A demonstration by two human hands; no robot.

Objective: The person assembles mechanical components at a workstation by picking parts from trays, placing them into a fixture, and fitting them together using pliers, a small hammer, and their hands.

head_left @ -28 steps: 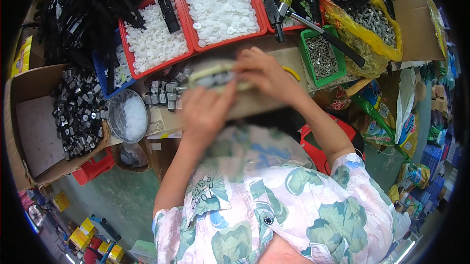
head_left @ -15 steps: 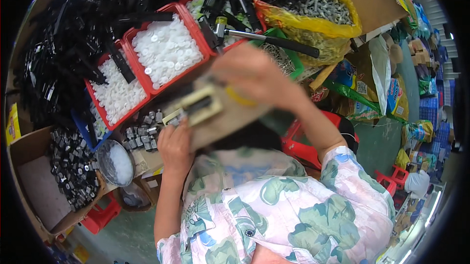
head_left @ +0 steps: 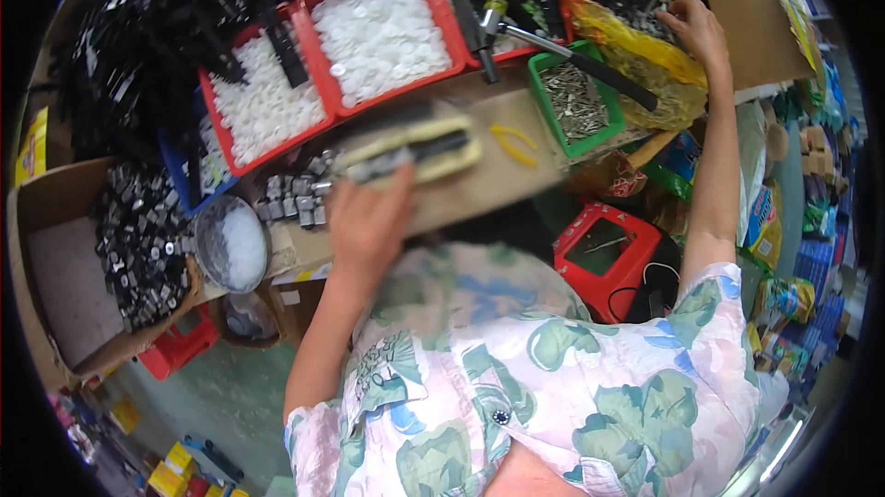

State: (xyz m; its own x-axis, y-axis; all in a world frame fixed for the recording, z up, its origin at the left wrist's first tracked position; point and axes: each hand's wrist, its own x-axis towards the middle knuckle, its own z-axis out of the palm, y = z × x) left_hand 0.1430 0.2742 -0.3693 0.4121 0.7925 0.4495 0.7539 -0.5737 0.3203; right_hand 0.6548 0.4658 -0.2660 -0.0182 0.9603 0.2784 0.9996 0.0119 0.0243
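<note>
On the bench lies a cream-coloured rectangular jig (head_left: 466,152), blurred, with a long black part (head_left: 442,143) in its slot. My left hand (head_left: 369,225) is at the jig's left end, fingers bent onto a silver metal piece (head_left: 380,165) there. My right arm stretches far to the right. At the yellow plastic bag (head_left: 636,53) of small metal parts, my right hand (head_left: 698,33) has its fingers curled and pinched over the contents; what they hold is too small to make out.
Red trays (head_left: 336,105) of white plastic pieces stand behind the jig, beside a heap of black parts (head_left: 138,45). A hammer (head_left: 581,62) lies across a green tray (head_left: 573,148) of metal pins. Yellow-handled pliers (head_left: 513,145) rest nearby. Metal blocks (head_left: 297,199) and a bowl (head_left: 232,243) sit left.
My right hand has swung from above the jig to the yellow bag at the far right. My left hand stays at the jig. The view has shifted, uncovering the pliers and green tray.
</note>
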